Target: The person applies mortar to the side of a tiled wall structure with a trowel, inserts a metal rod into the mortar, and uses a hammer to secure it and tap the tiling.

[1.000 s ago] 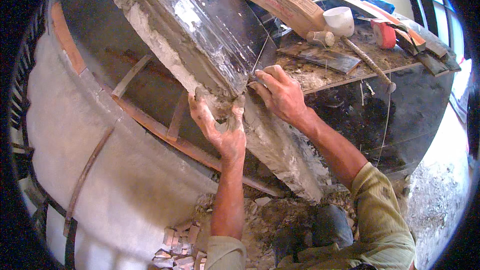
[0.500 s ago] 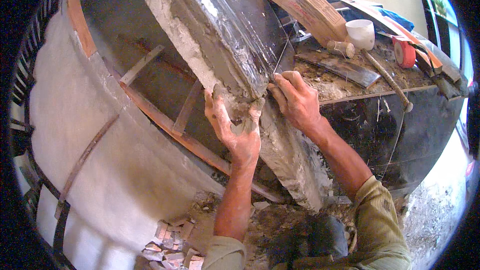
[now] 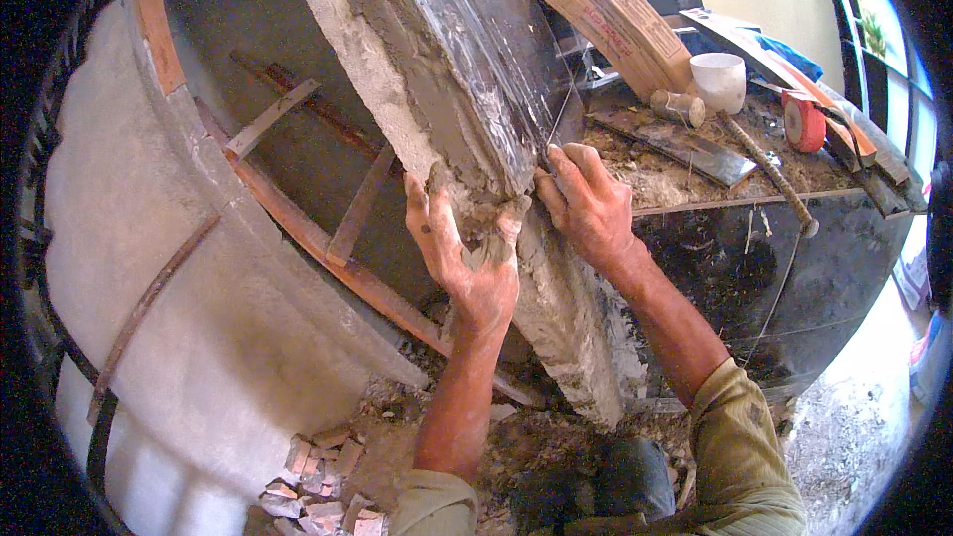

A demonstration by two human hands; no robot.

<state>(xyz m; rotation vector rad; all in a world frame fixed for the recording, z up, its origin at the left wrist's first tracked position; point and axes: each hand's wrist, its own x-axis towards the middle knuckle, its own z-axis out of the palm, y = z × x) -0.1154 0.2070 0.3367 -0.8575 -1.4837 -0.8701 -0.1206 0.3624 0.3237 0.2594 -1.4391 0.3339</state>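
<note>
A sloping masonry wall edge (image 3: 342, 69) runs through the middle, its top coated with wet grey mortar (image 3: 452, 119). A glossy black slab (image 3: 462, 20) lies along it, smeared with mortar. My left hand (image 3: 467, 258) is at the slab's near end, thumb and fingers spread apart around the mortar, fingertips coated grey. Right beside it, my right hand (image 3: 591, 203) has its fingers bent and pressed together at the slab's near corner. Whatever they pinch is hidden. A thin pale line rises from just above those fingers; I cannot tell whether it is string or a joint.
On the dirt-covered ledge at right lie a cardboard box (image 3: 615, 25), a white cup (image 3: 718, 81), a mallet (image 3: 678, 107) with a ribbed rod handle, a red tape roll (image 3: 802, 123) and a dark strip (image 3: 675, 144). Broken bricks (image 3: 323, 476) lie below left. Wooden braces (image 3: 362, 203) cross the left recess.
The view has shifted slightly, so the surroundings sit a little differently in it. Both hands stay at the slab's near end in nearly the same pose.
</note>
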